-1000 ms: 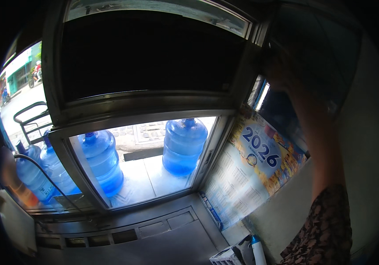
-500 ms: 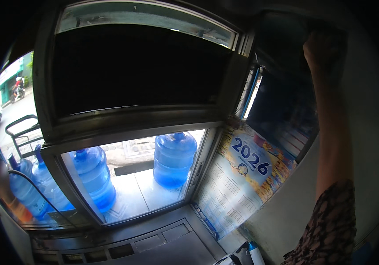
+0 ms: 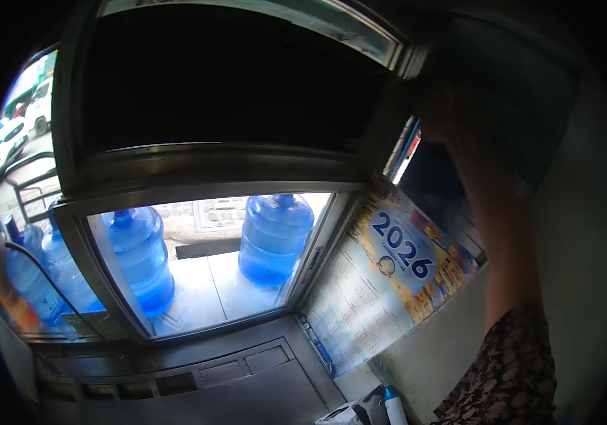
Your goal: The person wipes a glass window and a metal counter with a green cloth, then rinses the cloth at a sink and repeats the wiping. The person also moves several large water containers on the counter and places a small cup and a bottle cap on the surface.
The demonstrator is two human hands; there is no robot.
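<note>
My right arm rises from the lower right in a dark patterned sleeve (image 3: 505, 361). At its end, my right hand (image 3: 446, 117) is up beside the window frame's upper right corner, in deep shadow. Its fingers are smeared by motion and dark, so their grip does not show. Around and behind the hand spreads a dark sheet-like thing (image 3: 530, 99), perhaps cloth; whether I hold it cannot be made out. Below the hand, a printed wall calendar (image 3: 381, 283) hangs against the wall. My left hand is out of sight.
A metal-framed window (image 3: 211, 188) has a dark upper pane. Through its lower opening, blue water jugs (image 3: 275, 237) stand on a white tiled ledge (image 3: 208, 290). More jugs (image 3: 27, 265) and a metal rack (image 3: 31, 188) are at left, with cars (image 3: 9, 145) beyond. A blue-capped white bottle (image 3: 393, 405) is below.
My right hand has moved left and slightly down toward the window frame. The dark sheet now shows on the arm's right side too. My view has shifted, and a white vehicle has appeared outside.
</note>
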